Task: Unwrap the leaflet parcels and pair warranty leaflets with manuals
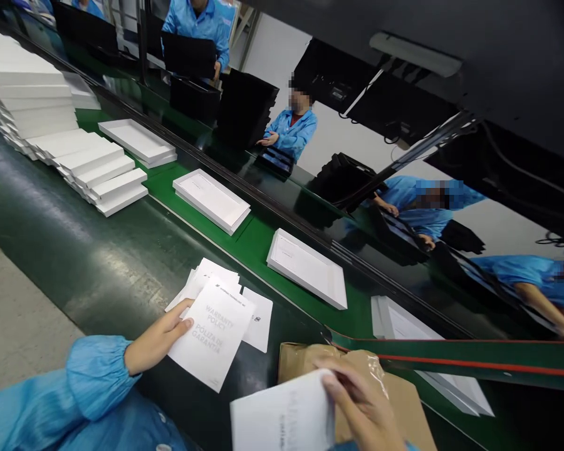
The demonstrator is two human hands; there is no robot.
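Observation:
My left hand (pixel 157 338) grips a white warranty booklet (pixel 211 341) by its left edge, just above the dark bench. Under and behind it lies a small pile of white leaflets (pixel 258 322). My right hand (pixel 361 404) pinches the top corner of another white paper sheet (pixel 282 416) at the bottom of the view. That sheet rests over a brown cardboard box (pixel 404 401) with clear tape on it.
A green conveyor belt (pixel 258 241) carries white shallow boxes (pixel 308 268) (pixel 211 200) (pixel 138 141) past me. A fanned stack of white boxes (pixel 98 172) fills the bench at left. Several people in blue coats (pixel 289 131) handle black panels across the line.

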